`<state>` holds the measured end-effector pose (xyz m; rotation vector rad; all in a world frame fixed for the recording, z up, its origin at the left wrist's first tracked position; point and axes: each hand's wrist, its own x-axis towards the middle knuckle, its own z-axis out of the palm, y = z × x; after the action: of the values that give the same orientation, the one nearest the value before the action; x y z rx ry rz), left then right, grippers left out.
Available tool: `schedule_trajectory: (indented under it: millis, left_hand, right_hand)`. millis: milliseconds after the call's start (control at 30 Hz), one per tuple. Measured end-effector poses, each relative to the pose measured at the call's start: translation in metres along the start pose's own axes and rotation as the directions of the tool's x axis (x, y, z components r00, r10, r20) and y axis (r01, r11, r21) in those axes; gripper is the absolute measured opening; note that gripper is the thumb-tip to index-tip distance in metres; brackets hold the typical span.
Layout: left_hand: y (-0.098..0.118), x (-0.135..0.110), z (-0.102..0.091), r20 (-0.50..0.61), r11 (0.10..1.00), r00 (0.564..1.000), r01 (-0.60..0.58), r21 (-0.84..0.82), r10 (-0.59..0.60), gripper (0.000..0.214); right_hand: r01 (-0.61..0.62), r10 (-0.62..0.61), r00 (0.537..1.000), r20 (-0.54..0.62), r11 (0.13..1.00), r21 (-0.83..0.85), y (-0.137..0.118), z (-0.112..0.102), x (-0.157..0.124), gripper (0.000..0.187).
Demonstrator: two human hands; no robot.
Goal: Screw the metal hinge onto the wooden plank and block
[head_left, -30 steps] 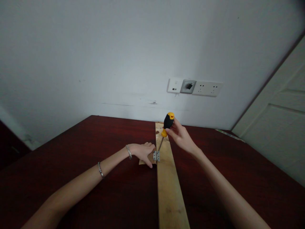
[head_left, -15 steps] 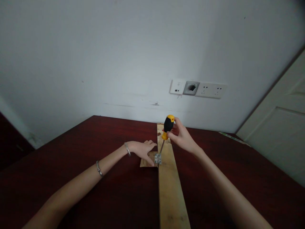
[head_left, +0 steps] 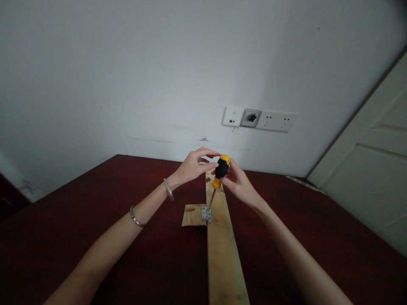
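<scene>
My right hand [head_left: 239, 183] is closed around the right side of a black and yellow screwdriver [head_left: 221, 169]. From the left, my left hand [head_left: 195, 166] has its thumb at the handle's edge and its fingers behind the handle's top. The screwdriver leans slightly, its tip down at a small metal hinge [head_left: 206, 213]. That hinge bridges a long wooden board [head_left: 222, 237] and a short wooden piece [head_left: 193, 214] on the board's left side. Screw heads show on the hinge leaves; the exact spot under the tip is too small to make out.
Everything lies on a dark red table [head_left: 143, 254] against a white wall [head_left: 143, 76]. Wall sockets [head_left: 276, 121] sit above the table's back edge. A pale panelled door [head_left: 375, 156] stands at the right. A thin strip [head_left: 305, 184] lies near the back right edge.
My left hand has lifted off the short wooden piece and hinge and moved up to the screwdriver's handle. My right hand stays on the screwdriver. The view has shifted slightly.
</scene>
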<state>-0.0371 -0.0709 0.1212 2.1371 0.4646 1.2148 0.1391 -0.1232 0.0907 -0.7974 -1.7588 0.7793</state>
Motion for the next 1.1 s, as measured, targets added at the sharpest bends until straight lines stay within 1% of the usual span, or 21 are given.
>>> schedule_trajectory:
  millis: [100,200,267,300,367,433,467,500,533,600,667,733,767,833,933,1000,1100]
  left_hand:
    - [0.0,-0.004,0.003,-0.066,1.0,0.998,0.004,0.027,-0.002,0.029]
    - [0.003,-0.008,0.001,-0.088,0.999,0.996,0.001,0.054,0.004,0.034]
    - [0.006,-0.01,-0.003,-0.085,0.998,0.996,0.001,0.07,0.005,0.036]
    - [0.006,-0.01,-0.006,-0.082,0.996,0.997,0.01,0.083,-0.003,0.037]
    - [0.004,-0.01,-0.014,-0.051,0.992,0.997,0.057,0.116,-0.051,0.034]
    - [-0.005,-0.01,-0.024,0.052,0.981,0.987,0.143,0.134,-0.151,0.03]
    - [-0.012,-0.01,-0.029,0.139,0.971,0.967,0.196,0.138,-0.215,0.029]
    - [-0.021,-0.011,-0.033,0.222,0.956,0.933,0.255,0.143,-0.282,0.03]
    - [-0.031,-0.013,-0.037,0.297,0.936,0.889,0.313,0.159,-0.348,0.032]
    - [-0.052,-0.017,-0.042,0.438,0.888,0.773,0.39,0.244,-0.46,0.033]
    - [-0.072,-0.023,-0.044,0.54,0.839,0.643,0.424,0.341,-0.544,0.032]
    - [-0.087,-0.028,-0.041,0.602,0.812,0.547,0.431,0.393,-0.582,0.032]
    - [-0.093,-0.03,-0.039,0.628,0.808,0.512,0.434,0.399,-0.586,0.032]
    - [-0.102,-0.034,-0.034,0.675,0.812,0.469,0.448,0.375,-0.57,0.033]
    - [-0.111,-0.038,-0.027,0.711,0.816,0.448,0.483,0.317,-0.542,0.036]
    - [-0.115,-0.04,-0.024,0.721,0.809,0.436,0.507,0.297,-0.538,0.039]
    - [-0.119,-0.043,-0.022,0.76,0.8,0.405,0.548,0.243,-0.508,0.042]
  right_hand:
    - [0.003,-0.008,0.998,-0.059,0.995,-0.096,-0.002,0.003,0.001,0.048]
    - [0.014,-0.056,0.987,-0.149,0.962,-0.272,-0.006,0.005,0.004,0.033]
    - [0.02,-0.088,0.979,-0.181,0.937,-0.349,-0.008,0.005,0.006,0.031]
    - [0.017,-0.09,0.978,-0.19,0.935,-0.353,-0.008,0.004,0.006,0.035]
    - [0.012,-0.079,0.977,-0.199,0.949,-0.316,-0.01,0.003,0.006,0.056]
    - [0.021,-0.073,0.981,-0.179,0.962,-0.274,-0.013,0.001,0.005,0.074]
    - [0.035,-0.078,0.986,-0.15,0.962,-0.272,-0.015,0.0,0.004,0.077]
    - [0.052,-0.087,0.99,-0.111,0.956,-0.288,-0.018,-0.001,0.003,0.074]
    - [0.07,-0.098,0.993,-0.072,0.947,-0.314,-0.021,-0.002,0.002,0.07]
    - [0.097,-0.113,0.993,-0.02,0.92,-0.381,-0.028,-0.004,-0.001,0.059]
    - [0.112,-0.129,0.992,-0.009,0.892,-0.439,-0.033,-0.004,-0.002,0.053]
    - [0.118,-0.15,0.988,-0.027,0.869,-0.481,-0.035,-0.004,-0.003,0.05]
    - [0.119,-0.161,0.986,-0.042,0.858,-0.5,-0.035,-0.004,-0.002,0.048]
    - [0.114,-0.18,0.981,-0.076,0.841,-0.529,-0.035,-0.004,-0.002,0.044]
    - [0.115,-0.199,0.975,-0.094,0.826,-0.552,-0.034,-0.005,-0.001,0.041]
    - [0.14,-0.212,0.975,-0.068,0.821,-0.553,-0.033,-0.006,-0.001,0.043]
    - [0.21,-0.253,0.968,-0.003,0.813,-0.543,-0.034,-0.007,-0.001,0.047]
